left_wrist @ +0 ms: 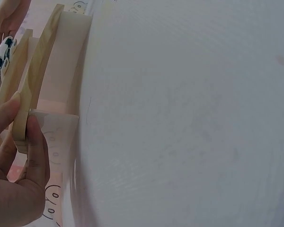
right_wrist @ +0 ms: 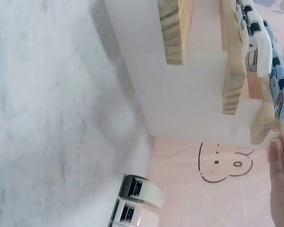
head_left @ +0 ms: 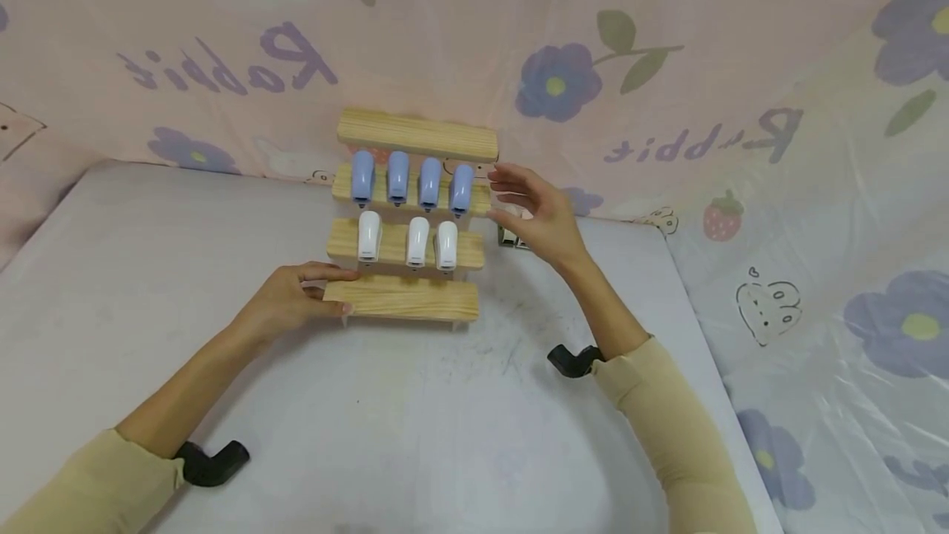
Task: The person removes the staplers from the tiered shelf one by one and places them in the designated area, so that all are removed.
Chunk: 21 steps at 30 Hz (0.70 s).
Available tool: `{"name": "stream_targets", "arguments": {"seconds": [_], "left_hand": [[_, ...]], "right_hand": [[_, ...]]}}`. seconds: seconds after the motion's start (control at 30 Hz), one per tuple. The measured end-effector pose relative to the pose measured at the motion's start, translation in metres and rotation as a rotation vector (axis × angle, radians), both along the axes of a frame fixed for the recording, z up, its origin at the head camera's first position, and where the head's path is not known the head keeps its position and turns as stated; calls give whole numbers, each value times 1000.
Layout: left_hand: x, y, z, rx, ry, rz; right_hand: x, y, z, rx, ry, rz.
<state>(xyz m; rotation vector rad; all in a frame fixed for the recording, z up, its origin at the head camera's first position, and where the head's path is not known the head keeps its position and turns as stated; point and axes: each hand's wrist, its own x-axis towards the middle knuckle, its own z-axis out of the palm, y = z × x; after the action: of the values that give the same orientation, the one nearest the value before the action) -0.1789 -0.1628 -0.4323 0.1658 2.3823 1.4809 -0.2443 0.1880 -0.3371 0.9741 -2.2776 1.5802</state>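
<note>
The rack stands upright on the table, just in front of the printed cloth. The left hand pinches the left end of its lowest step, thumb on one face and fingers on the other. The right hand lies at the right end of the step with the blue staplers, thumb and fingers apart and loosely bent; the fingertips are close to the wood, but whether they press on it I cannot tell.

The wooden steps look stiff and hard, with a smooth grain that should give a fair hold, neither sticky nor very slick. The pale side panels look thinner and smoother, so they are probably the weaker place to squeeze. The frame alone is likely light; the four blue staplers and three white staplers should add most of the weight, and sit high. They seem to rest loose, noses toward the person, so a tilt or jolt could slide them off.

The best hold is probably by both ends of one step, hands level, thumbs in front. The top step looks a poorer grip, being apt to tip the rack. Two pale staplers sit on the table near its right side, so the right fingers need room there
</note>
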Motion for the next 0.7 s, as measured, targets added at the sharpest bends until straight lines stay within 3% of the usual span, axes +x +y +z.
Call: {"name": "stream_targets", "arguments": {"seconds": [0.37, 0.7], "left_hand": [[2, 2, -2, 50, -14, -1], [-1, -1, -3, 29, -7, 3]], "right_hand": [[-1, -18, 3, 6, -38, 32], [0, -32, 11, 167, -36, -70]]}}
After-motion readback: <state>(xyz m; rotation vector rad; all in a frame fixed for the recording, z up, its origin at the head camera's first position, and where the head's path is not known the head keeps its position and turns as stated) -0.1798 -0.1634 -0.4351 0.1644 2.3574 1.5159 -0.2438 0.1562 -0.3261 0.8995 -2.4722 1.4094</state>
